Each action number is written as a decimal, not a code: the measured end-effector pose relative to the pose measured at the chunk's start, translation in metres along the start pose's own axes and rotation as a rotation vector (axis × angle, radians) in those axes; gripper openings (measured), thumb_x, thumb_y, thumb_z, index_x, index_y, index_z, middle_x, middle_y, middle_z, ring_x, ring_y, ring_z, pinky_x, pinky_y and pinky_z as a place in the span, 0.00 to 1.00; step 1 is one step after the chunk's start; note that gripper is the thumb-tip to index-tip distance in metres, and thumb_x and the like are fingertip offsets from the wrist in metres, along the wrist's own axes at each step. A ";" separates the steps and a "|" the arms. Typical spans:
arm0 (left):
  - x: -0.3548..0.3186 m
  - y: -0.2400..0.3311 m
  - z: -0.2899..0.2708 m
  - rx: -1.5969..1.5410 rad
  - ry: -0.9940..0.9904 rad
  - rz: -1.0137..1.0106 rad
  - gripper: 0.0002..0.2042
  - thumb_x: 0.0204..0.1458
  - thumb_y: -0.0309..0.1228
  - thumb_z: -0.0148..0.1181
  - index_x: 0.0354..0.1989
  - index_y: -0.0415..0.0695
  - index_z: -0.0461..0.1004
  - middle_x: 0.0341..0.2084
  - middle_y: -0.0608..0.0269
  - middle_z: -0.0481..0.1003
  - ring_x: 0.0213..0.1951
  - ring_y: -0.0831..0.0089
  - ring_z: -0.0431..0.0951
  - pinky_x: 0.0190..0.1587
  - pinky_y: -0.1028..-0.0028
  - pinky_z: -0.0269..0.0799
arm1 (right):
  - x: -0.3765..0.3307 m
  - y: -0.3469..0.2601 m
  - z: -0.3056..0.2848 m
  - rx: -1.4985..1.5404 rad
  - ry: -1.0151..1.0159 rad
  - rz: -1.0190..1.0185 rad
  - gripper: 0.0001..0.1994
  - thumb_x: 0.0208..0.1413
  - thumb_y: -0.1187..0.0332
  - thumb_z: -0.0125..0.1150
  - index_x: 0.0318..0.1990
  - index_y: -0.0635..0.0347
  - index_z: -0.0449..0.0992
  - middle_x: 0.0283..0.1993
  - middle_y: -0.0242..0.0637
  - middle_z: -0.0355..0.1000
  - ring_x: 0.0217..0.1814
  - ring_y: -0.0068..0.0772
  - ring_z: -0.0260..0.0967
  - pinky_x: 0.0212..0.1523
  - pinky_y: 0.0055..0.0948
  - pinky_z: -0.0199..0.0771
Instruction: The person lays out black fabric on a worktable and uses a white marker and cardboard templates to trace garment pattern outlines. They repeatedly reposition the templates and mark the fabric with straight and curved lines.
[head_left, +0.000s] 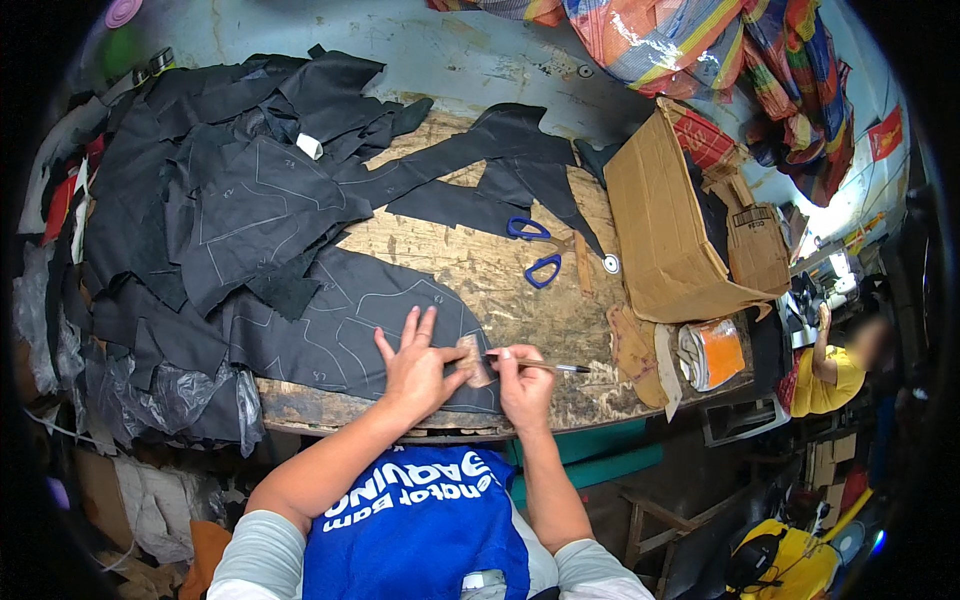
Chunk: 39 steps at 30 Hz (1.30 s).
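Two hands work at the near edge of a wooden table [480, 270]. One, the left hand [415, 365], lies flat with fingers spread, pressing a small brown pattern piece [473, 358] onto a sheet of black cloth [340, 320] marked with outlines. Its partner, the right hand [522, 380], pinches a pen [535, 366] against that piece's edge. Blue-handled scissors [535, 250] lie farther back, beside a cardboard box [660, 230].

Left hand [415, 362] flat, fingers spread and pointing away, just left of the small tan cardboard template [473, 360], right hand [523, 378] closed in a pinch grip just right of it, both forearms rising from below, converging.
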<state>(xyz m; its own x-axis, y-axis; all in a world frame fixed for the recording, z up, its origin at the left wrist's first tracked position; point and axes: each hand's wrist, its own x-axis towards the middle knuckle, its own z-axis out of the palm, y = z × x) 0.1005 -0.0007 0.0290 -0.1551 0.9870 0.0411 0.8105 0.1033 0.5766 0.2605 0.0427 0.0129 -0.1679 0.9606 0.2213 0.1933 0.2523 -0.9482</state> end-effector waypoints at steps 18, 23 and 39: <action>-0.058 -0.012 -0.089 -0.377 -0.564 0.385 0.09 0.45 0.31 0.62 0.34 0.42 0.78 0.38 0.55 0.76 0.47 0.60 0.73 0.49 0.61 0.68 | 0.000 0.016 0.013 -0.109 0.012 -0.178 0.05 0.56 0.76 0.56 0.30 0.68 0.75 0.34 0.38 0.76 0.33 0.20 0.69 0.34 0.22 0.69; -0.077 0.051 -0.058 -0.849 -0.884 0.791 0.08 0.55 0.31 0.53 0.33 0.38 0.72 0.29 0.55 0.73 0.40 0.58 0.73 0.42 0.63 0.68 | -0.003 0.011 0.012 -0.103 0.053 -0.177 0.05 0.56 0.76 0.56 0.30 0.68 0.75 0.33 0.39 0.76 0.33 0.21 0.70 0.35 0.22 0.69; -0.090 0.101 -0.040 -1.289 -1.013 1.280 0.19 0.57 0.36 0.57 0.16 0.37 0.71 0.15 0.51 0.70 0.23 0.52 0.71 0.30 0.60 0.66 | -0.025 0.002 0.000 -0.120 -0.128 -0.299 0.03 0.55 0.77 0.56 0.30 0.66 0.73 0.34 0.44 0.76 0.33 0.31 0.74 0.35 0.26 0.73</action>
<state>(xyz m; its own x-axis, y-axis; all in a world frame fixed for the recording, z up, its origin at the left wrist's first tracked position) 0.1739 -0.0836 0.1161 0.7061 0.1675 0.6880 -0.6529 -0.2221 0.7242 0.2650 0.0187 0.0058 -0.3526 0.8216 0.4480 0.2283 0.5398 -0.8102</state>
